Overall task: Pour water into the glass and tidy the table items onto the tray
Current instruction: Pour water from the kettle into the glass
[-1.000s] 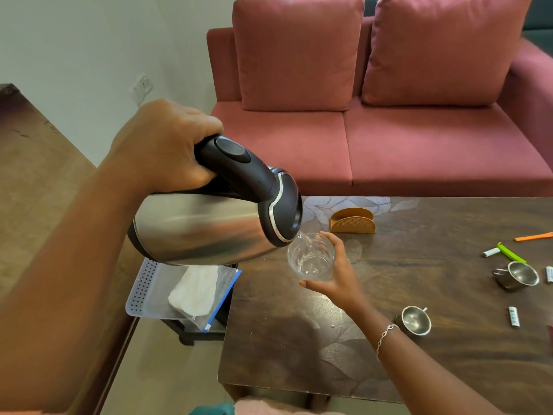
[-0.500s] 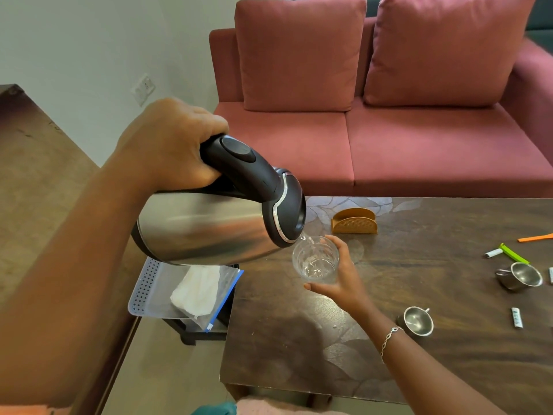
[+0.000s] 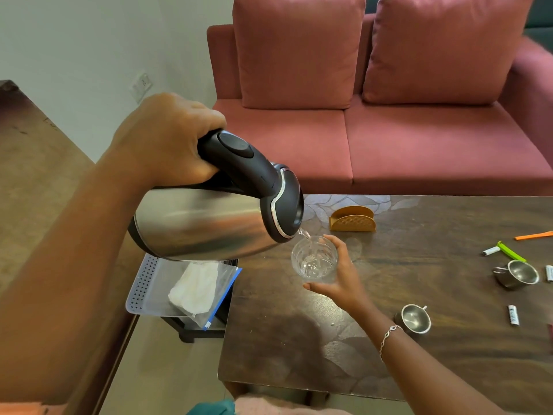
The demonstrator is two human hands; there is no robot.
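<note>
Behind the dark table (image 3: 419, 339) sits a pink sofa (image 3: 389, 139). I have my left hand (image 3: 167, 139) wrapped round the kettle (image 3: 209, 226) handle, tipped, its stream falling into the glass (image 3: 314, 260) that my right hand (image 3: 344, 280) cups on the table. Pouring is underway (level looks low, though glare hides it). Cups (image 3: 414, 319), tubes (image 3: 513, 315) and clips (image 3: 510, 251) lie scattered; the tray (image 3: 143, 283) waits beside the table.

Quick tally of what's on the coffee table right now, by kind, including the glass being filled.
Glass: 1
Steel cups: 2
Napkin holder: 1
White sachets: 3
Green clip: 1
Orange stick: 1
Total: 9
</note>
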